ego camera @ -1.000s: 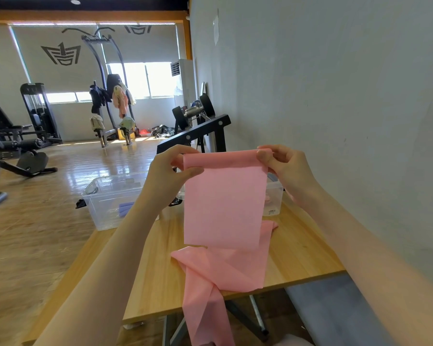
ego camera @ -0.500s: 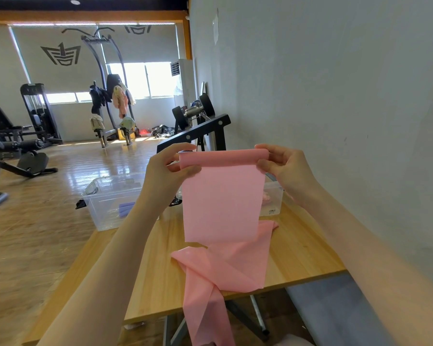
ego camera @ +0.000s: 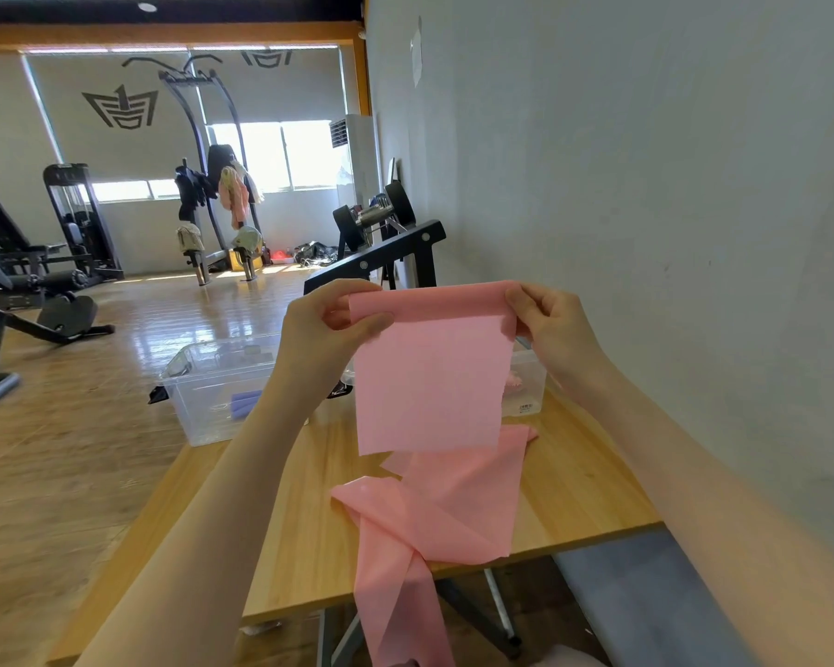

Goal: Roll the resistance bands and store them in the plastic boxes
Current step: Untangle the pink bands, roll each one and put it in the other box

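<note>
A wide pink resistance band (ego camera: 432, 377) hangs in the air above the wooden table (ego camera: 299, 512). My left hand (ego camera: 331, 332) pinches its top left corner and my right hand (ego camera: 550, 324) pinches its top right corner, where the top edge is turned over into a narrow roll. The band's free part drapes on the table and falls over the near edge. Behind it stand two clear plastic boxes: the left box (ego camera: 203, 392) holds a rolled purple band (ego camera: 244, 404), the right box (ego camera: 528, 392) holds something pink and is mostly hidden by the band.
A grey wall runs close along the table's right side. A grey padded bench (ego camera: 646, 599) sits below the table's near right corner. Gym machines, a dumbbell rack (ego camera: 381, 243) and open wooden floor lie to the left and behind.
Both hands have kept their hold on the band's top edge. The rolled strip at the top has grown slightly and the hanging flap has shifted a little.
</note>
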